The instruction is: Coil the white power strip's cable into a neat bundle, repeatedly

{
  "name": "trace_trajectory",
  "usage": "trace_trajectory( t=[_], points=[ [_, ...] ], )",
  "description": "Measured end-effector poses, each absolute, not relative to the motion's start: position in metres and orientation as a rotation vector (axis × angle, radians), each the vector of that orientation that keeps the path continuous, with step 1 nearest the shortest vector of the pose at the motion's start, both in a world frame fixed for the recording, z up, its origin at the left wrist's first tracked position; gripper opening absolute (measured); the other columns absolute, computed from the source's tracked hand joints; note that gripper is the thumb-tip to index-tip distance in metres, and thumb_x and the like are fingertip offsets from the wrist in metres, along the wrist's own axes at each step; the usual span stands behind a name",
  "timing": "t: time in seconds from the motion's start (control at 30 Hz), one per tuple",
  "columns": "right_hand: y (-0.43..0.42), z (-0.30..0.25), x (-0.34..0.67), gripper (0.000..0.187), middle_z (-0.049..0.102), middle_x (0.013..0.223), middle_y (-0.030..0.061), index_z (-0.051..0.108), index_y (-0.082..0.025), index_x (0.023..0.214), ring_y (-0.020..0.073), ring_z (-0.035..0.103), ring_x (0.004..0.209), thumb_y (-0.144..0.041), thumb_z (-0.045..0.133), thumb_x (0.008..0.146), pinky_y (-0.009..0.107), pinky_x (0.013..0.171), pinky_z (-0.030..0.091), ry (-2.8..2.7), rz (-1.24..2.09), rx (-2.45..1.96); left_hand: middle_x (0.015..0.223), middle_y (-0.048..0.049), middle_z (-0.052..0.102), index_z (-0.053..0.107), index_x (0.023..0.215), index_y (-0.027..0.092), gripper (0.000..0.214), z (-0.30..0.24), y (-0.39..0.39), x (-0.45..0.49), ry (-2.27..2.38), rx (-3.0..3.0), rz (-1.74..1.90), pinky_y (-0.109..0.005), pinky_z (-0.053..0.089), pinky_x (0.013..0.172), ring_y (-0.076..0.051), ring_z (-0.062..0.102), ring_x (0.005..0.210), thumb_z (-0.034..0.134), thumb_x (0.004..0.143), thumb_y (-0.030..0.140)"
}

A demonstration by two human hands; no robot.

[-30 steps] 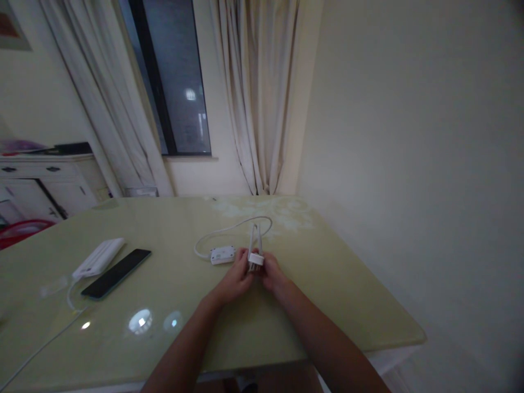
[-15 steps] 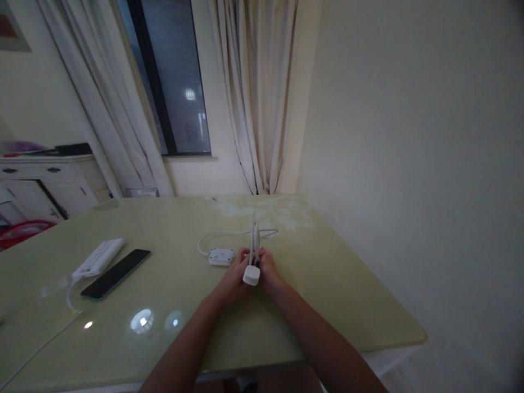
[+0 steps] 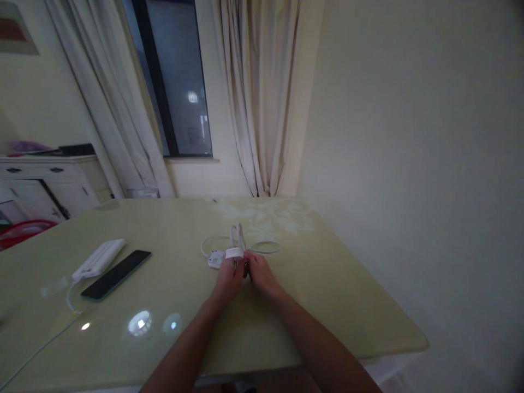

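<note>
Centre frame, the left hand pinches a white plug, whose cable loops behind it on the table. The right hand presses alongside (its grip cannot be made out). The left knuckles half-hide a white box.

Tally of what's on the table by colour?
White: 3 (power bank, cable, plug with cord between left hand and right hand)
Black: 1 (phone)
Total: 4
</note>
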State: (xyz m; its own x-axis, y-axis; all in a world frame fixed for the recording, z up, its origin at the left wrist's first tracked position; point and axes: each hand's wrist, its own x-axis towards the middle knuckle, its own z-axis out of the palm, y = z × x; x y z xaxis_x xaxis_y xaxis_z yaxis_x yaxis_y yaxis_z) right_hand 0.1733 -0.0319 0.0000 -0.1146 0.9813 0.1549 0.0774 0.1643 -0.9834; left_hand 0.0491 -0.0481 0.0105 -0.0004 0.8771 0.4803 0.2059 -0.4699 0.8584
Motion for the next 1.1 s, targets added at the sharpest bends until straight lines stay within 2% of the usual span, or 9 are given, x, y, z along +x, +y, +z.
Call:
trace_trajectory(
  t=[0.13,0.27,0.37,0.53,0.63,0.8,0.9,1.0,1.1],
  points=[
    [-0.041,0.007,0.176,0.027,0.061,0.071,0.0001,0.066,-0.024,0.093,0.0167,0.054,0.066,-0.050,0.066,0.090,0.026,0.064,0.035,-1.398,0.741,-1.161,0.083,-0.0097,0.071,0.066,0.077,0.019,0.046,0.022,-0.048,0.047,1.150,1.548,1.632,-0.040,0.052,0.091,-0.024,0.065,0.085,0.049,0.095,0.057],
    [-0.052,0.018,0.176,0.032,0.065,0.104,0.0070,0.063,-0.023,0.118,0.0219,0.058,0.095,-0.047,0.058,0.097,0.032,0.086,0.042,-1.789,0.491,-1.045,0.069,-0.0005,0.066,0.058,0.080,0.019,0.041,0.038,-0.046,0.040,1.005,0.954,1.751,-0.029,0.055,0.073,-0.016,0.065,0.067,0.058,0.091,0.059],
    [-0.057,0.022,0.170,0.034,0.065,0.115,0.0097,0.063,-0.022,0.121,0.0247,0.054,0.108,-0.046,0.058,0.098,0.037,0.098,0.039,-2.115,0.335,-0.911,0.057,0.0083,0.054,0.051,0.084,0.021,0.038,0.049,-0.047,0.035,0.787,0.582,1.744,-0.020,0.050,0.056,-0.010,0.057,0.052,0.068,0.087,0.054],
    [-0.053,0.013,0.165,0.032,0.068,0.097,0.0102,0.068,-0.018,0.104,0.0244,0.055,0.095,-0.043,0.048,0.103,0.037,0.090,0.040,-2.191,0.289,-0.959,0.052,0.0111,0.040,0.048,0.083,0.021,0.044,0.053,-0.052,0.036,0.639,0.718,1.614,-0.016,0.039,0.044,-0.007,0.044,0.044,0.071,0.084,0.058],
    [-0.049,0.011,0.169,0.036,0.068,0.095,0.0085,0.067,-0.020,0.102,0.0224,0.056,0.090,-0.048,0.044,0.104,0.035,0.086,0.040,-2.112,0.477,-0.847,0.061,0.0072,0.051,0.049,0.083,0.020,0.048,0.046,-0.051,0.037,0.675,0.839,1.588,-0.018,0.044,0.049,-0.009,0.053,0.054,0.071,0.081,0.063],
    [-0.048,0.021,0.173,0.060,0.058,0.068,0.0012,0.061,-0.021,0.072,0.0154,0.051,0.066,-0.067,0.035,0.100,0.028,0.068,0.041,-1.572,1.015,-0.773,0.095,-0.0051,0.068,0.056,0.103,0.019,0.049,0.029,-0.046,0.040,0.893,1.306,1.467,-0.027,0.054,0.071,-0.018,0.066,0.084,0.072,0.081,0.060],
    [-0.048,0.028,0.177,0.060,0.053,0.064,-0.0006,0.057,-0.020,0.068,0.0139,0.046,0.062,-0.076,0.051,0.089,0.026,0.061,0.039,-1.273,1.163,-0.770,0.109,-0.0102,0.066,0.053,0.120,0.018,0.049,0.019,-0.050,0.048,0.899,1.637,1.317,-0.035,0.056,0.081,-0.023,0.066,0.101,0.062,0.090,0.056],
    [-0.045,0.035,0.183,0.059,0.047,0.059,-0.0022,0.054,-0.021,0.068,0.0144,0.047,0.059,-0.077,0.055,0.086,0.026,0.059,0.040,-1.084,1.277,-0.710,0.136,-0.0166,0.056,0.040,0.143,0.021,0.057,0.013,-0.057,0.056,0.960,1.993,1.271,-0.042,0.055,0.094,-0.028,0.058,0.123,0.057,0.095,0.046],
    [-0.039,0.044,0.193,0.057,0.038,0.054,-0.0051,0.050,-0.023,0.069,0.0146,0.046,0.057,-0.077,0.056,0.085,0.027,0.063,0.043,-0.906,1.327,-0.573,0.152,-0.0166,0.043,0.034,0.152,0.025,0.064,0.012,-0.061,0.058,1.042,2.323,1.297,-0.053,0.038,0.116,-0.031,0.041,0.142,0.060,0.095,0.039]
  ],
)
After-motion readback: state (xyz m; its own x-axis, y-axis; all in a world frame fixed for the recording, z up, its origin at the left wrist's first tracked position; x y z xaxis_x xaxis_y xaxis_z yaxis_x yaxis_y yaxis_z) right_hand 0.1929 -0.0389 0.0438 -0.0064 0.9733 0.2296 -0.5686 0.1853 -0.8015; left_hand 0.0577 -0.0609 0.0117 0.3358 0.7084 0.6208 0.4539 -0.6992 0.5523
